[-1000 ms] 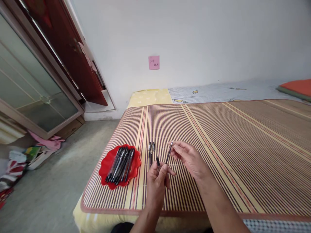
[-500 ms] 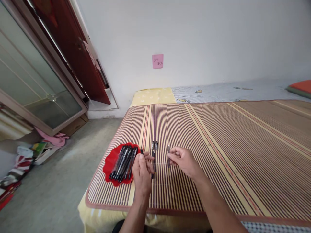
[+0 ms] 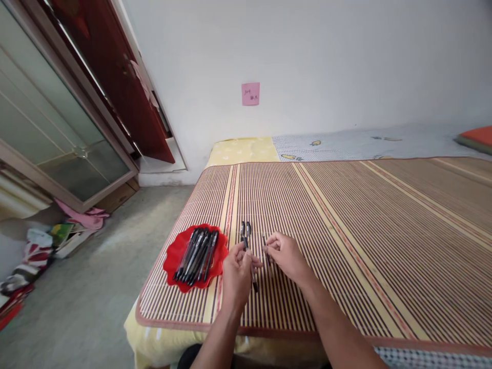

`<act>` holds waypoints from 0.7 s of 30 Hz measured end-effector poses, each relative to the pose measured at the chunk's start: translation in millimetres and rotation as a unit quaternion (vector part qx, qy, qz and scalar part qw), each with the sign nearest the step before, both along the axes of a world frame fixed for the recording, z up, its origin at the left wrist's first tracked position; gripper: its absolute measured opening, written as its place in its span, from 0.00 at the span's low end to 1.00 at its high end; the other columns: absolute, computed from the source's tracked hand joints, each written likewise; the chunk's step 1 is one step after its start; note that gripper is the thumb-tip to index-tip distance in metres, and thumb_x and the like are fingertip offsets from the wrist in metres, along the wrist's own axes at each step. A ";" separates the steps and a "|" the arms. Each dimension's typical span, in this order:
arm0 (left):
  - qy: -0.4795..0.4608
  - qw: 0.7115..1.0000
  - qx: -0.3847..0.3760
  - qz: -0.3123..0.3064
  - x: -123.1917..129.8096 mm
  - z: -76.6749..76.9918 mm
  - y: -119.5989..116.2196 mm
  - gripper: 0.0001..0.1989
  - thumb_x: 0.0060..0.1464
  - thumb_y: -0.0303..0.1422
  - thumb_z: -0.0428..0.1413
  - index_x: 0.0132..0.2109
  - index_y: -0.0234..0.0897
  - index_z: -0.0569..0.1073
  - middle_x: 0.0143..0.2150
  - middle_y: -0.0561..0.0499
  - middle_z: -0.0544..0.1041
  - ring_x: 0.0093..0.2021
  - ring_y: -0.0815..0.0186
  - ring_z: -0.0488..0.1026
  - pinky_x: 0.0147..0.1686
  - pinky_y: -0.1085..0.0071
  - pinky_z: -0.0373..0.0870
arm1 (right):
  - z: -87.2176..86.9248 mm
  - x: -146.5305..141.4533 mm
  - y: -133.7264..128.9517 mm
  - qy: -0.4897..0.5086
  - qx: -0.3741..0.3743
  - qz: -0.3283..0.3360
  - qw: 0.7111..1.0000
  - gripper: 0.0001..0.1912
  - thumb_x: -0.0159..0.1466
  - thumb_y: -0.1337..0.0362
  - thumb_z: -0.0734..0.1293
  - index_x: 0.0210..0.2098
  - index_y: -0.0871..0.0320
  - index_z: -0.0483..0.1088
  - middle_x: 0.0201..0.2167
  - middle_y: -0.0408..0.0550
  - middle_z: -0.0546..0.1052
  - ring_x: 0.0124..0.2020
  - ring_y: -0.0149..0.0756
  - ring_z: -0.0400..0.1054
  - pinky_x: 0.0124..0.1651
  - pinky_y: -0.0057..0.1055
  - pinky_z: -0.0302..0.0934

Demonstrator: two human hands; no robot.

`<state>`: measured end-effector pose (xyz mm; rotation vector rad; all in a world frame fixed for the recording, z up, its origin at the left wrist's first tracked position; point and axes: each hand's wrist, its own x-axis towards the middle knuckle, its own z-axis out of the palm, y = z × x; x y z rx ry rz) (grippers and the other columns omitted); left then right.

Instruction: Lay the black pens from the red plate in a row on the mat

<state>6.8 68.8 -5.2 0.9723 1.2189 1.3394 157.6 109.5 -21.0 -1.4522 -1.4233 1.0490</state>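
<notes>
Fingers of the one left hand (image 3: pixel 238 272) are closed around one dark pen (image 3: pixel 254 282), to the right of the red dish (image 3: pixel 175 254), with its black end jutting out toward the near edge of the bed; fingers of the one right hand (image 3: pixel 288 258) pinch one thin dark rod (image 3: pixel 264 241), farther right of the dish.

One red dish with a wavy rim holds a bundle of black-capped pens (image 3: pixel 197 256), more than five, though they overlap too much for an exact count; pale labels show on some, too small to read; two black caps (image 3: pixel 245 228) lie side by side to the right of the dish, just beyond the left hand, their markings unreadable.

One striped mat (image 3: pixel 346 246) lies beneath the dish, over a bed with yellow bedding (image 3: pixel 244 149) beyond; one orange item (image 3: pixel 476 135) lies far to the right of the dish; one pink note (image 3: pixel 250 94) is on the wall (image 3: pixel 315 66) beyond and above the dish, its handwriting seeming to read "304", with smaller characters below that I cannot make out.
</notes>
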 end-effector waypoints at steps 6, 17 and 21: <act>0.044 0.998 0.022 0.042 -6.1 3.0 1.8 0.18 0.55 0.39 0.62 0.47 0.33 0.70 0.30 0.48 0.81 0.29 0.65 0.76 0.31 0.72 0.69 | 6.2 -9.8 -6.4 -0.024 0.007 0.024 0.999 0.05 0.61 0.66 0.68 0.29 0.55 0.68 0.22 0.42 0.74 0.22 0.33 0.70 0.26 0.30 0.60; 0.083 0.994 0.042 0.058 -6.6 -0.4 3.2 0.14 0.51 0.41 0.63 0.36 0.35 0.72 0.26 0.52 0.76 0.27 0.64 0.75 0.26 0.73 0.69 | 39.9 -20.4 -27.3 0.102 -0.041 0.178 0.978 0.07 0.58 0.69 0.71 0.32 0.56 0.68 0.28 0.42 0.74 0.30 0.33 0.72 0.32 0.29 0.65; 0.107 0.992 0.046 0.048 -6.4 -2.0 3.3 0.10 0.54 0.38 0.59 0.35 0.35 0.72 0.27 0.51 0.77 0.27 0.64 0.75 0.27 0.73 0.69 | 37.4 -24.2 -25.7 0.111 -0.055 0.158 0.980 0.08 0.57 0.71 0.70 0.34 0.57 0.68 0.28 0.42 0.74 0.30 0.33 0.72 0.33 0.29 0.66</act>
